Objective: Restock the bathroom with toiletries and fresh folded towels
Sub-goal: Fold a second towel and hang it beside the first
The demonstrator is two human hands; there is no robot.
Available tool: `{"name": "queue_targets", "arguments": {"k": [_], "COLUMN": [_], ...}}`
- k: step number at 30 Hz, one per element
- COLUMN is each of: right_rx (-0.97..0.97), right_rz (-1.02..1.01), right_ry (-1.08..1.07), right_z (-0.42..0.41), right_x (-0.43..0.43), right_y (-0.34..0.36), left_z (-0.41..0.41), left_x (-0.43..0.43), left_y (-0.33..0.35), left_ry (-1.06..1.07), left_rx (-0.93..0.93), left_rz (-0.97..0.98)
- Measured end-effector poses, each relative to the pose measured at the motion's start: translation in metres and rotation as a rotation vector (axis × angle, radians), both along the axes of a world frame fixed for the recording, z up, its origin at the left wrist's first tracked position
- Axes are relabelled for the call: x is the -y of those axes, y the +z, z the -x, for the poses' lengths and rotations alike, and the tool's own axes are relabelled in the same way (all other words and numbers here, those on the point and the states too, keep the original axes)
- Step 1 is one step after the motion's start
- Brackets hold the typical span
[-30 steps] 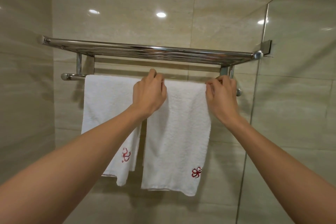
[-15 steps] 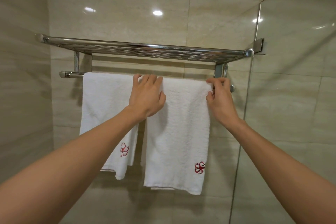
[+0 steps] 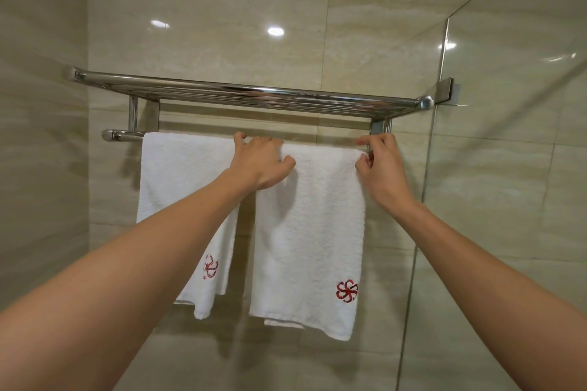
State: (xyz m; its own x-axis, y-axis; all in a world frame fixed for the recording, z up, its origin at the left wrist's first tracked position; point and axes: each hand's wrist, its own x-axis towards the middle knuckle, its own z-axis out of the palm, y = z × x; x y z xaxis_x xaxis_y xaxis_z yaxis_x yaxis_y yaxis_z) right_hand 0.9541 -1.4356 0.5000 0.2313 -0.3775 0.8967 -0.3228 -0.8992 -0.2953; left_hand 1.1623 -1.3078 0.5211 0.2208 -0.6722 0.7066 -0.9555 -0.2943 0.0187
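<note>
Towel (image 3: 309, 232) hangs doubled over bar (image 3: 122, 135), centre frame, under rack (image 3: 247, 95). Left hand (image 3: 260, 162) grips its upper left corner: fingers hooked over the fold, thumb curled on the front face. Right hand (image 3: 382, 168) is at the upper right corner, thumb and curled fingers pinching the edge, index finger lying along the bar. Handling, as a judgement: terry cloth, so soft, limp, light, zero stiffness and not fragile. Polished chrome likely gives little grip, so an uneven pull would slide it sideways or off. Best hold is where the hands are, on the top fold at both corners, with even tension. The back layer pokes out below the front hem, so the drape looks slightly off. Count: two white towels, the other towel (image 3: 178, 187) just beside it at centre left, partly behind the left forearm. Two red logos, one per towel. One rack, one bar. One glass panel (image 3: 508, 168) at right. No toiletries in view.
</note>
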Motion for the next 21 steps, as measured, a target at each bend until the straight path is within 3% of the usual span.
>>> {"name": "queue_targets", "arguments": {"k": [4, 11, 21], "right_rx": [-0.053, -0.223, -0.419], "right_rz": [0.053, 0.235, 0.34], "right_ry": [-0.026, -0.235, -0.303], "right_z": [0.003, 0.007, -0.004], "right_x": [-0.003, -0.006, 0.001], "right_y": [0.001, -0.009, -0.021], "left_z": [0.001, 0.004, 0.005], "left_x": [0.002, 0.001, 0.007], "left_y": [0.005, -0.023, -0.025], "left_ry": [-0.006, -0.074, -0.035], "left_rx": [-0.069, 0.214, 0.204], "left_rz": [-0.067, 0.16, 0.129]}}
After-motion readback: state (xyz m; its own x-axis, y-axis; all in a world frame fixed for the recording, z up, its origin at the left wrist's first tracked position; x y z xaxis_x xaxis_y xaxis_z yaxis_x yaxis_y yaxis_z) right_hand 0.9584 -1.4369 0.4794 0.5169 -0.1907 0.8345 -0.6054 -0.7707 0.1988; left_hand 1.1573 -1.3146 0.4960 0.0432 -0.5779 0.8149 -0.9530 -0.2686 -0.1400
